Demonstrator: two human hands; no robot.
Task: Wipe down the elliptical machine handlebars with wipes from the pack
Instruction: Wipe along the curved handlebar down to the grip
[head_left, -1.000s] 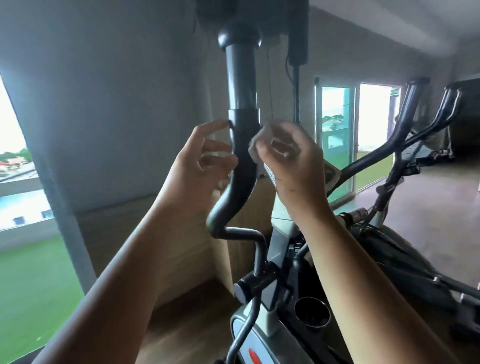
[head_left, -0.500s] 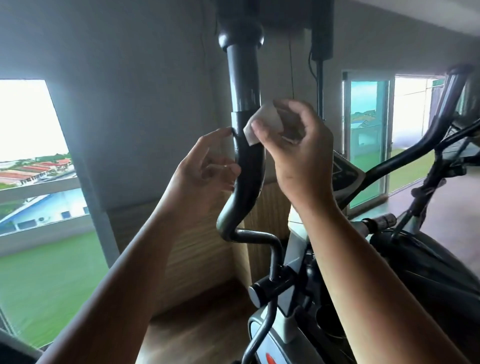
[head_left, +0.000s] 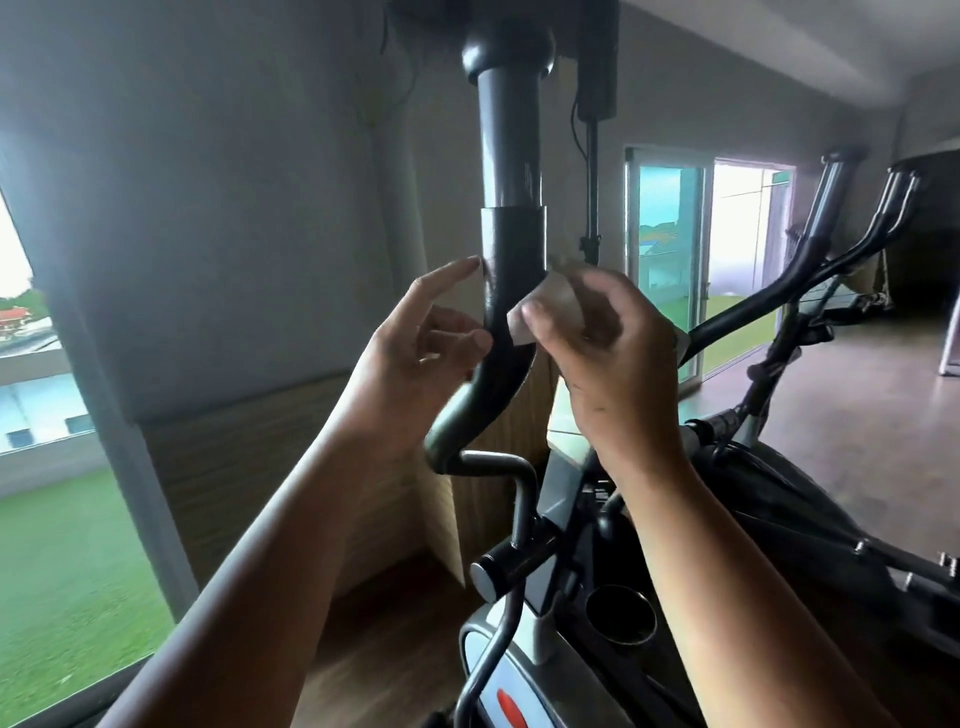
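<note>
While the handlebar (head_left: 511, 249) runs near-vertical, the wipe (head_left: 545, 306) is pinched by the right hand (head_left: 613, 374) against its right flank; the left hand (head_left: 410, 358), fingers loosely spread, is held just left, apparently touching.

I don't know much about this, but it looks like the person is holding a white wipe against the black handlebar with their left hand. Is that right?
Not quite, it is the other hand. The head view shows the right hand pinching the white wipe against the black handlebar. The left hand holds nothing and sits on the bar's other side.
</note>
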